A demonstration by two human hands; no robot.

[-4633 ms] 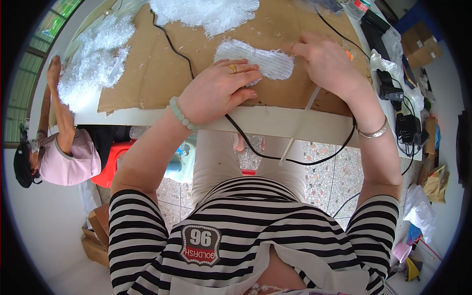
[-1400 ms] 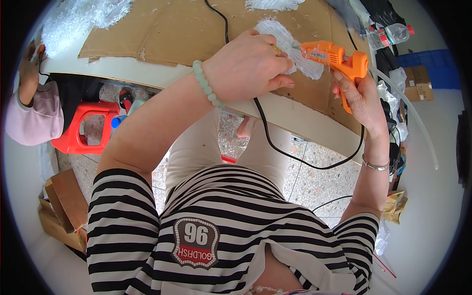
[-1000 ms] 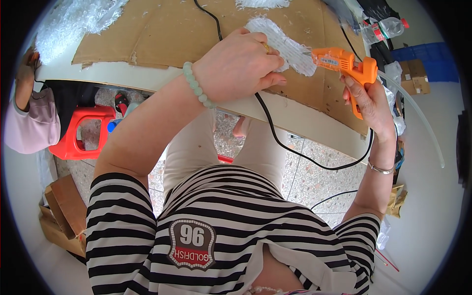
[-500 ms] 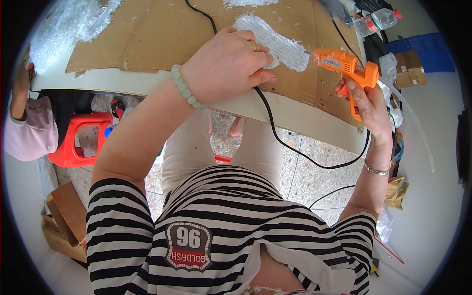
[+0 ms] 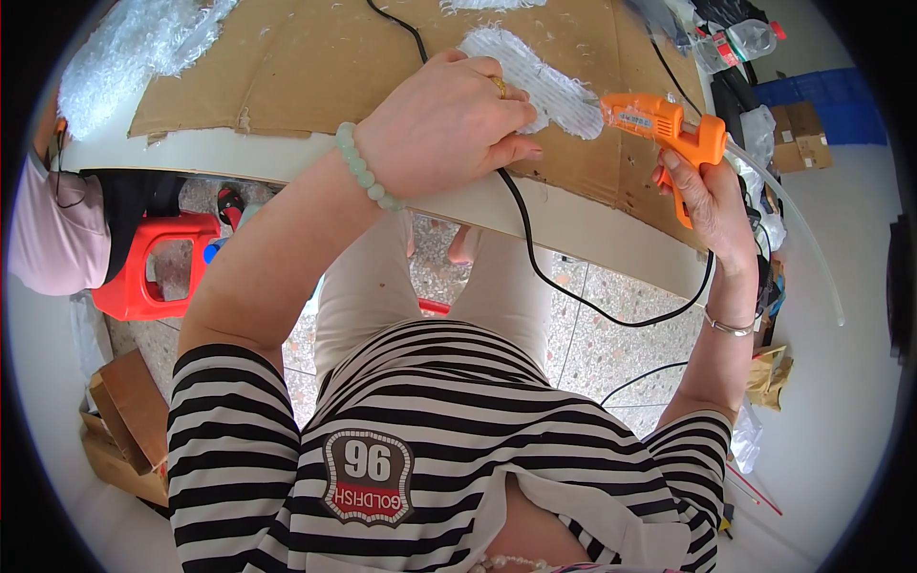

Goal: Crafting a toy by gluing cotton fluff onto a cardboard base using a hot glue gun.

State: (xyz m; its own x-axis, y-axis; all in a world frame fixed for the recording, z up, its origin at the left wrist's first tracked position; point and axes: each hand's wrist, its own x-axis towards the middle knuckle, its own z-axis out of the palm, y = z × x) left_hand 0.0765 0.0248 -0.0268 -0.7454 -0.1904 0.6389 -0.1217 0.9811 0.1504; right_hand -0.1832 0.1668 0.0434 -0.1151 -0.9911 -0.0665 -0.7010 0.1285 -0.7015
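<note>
An orange hot glue gun point(image 5: 659, 122) is gripped in my right hand point(image 5: 712, 205), with a finger at its trigger. Its nozzle points left and meets, or nearly meets, the right end of a white ribbed insole-shaped piece point(image 5: 549, 88) with fuzzy edges. My left hand point(image 5: 458, 115) is closed over that piece's left side, its fingertips partly hidden. A clear glue stick point(image 5: 793, 205) trails from the back of the gun. Beneath the hands lies a sheet of brown cardboard point(image 5: 334, 67) on a white table point(image 5: 258, 158).
Fluffy white fibre material point(image 5: 134, 57) is heaped at the far left. A black cord point(image 5: 573, 301) loops over the table's near edge by my lap. A plastic bottle point(image 5: 750, 40) lies at the far right. Another person's pink sleeve point(image 5: 62, 229) and a red stool point(image 5: 158, 267) are at left.
My right hand has brought the glue gun slightly left, so its nozzle has reached the white piece's end. My left hand stays almost in place.
</note>
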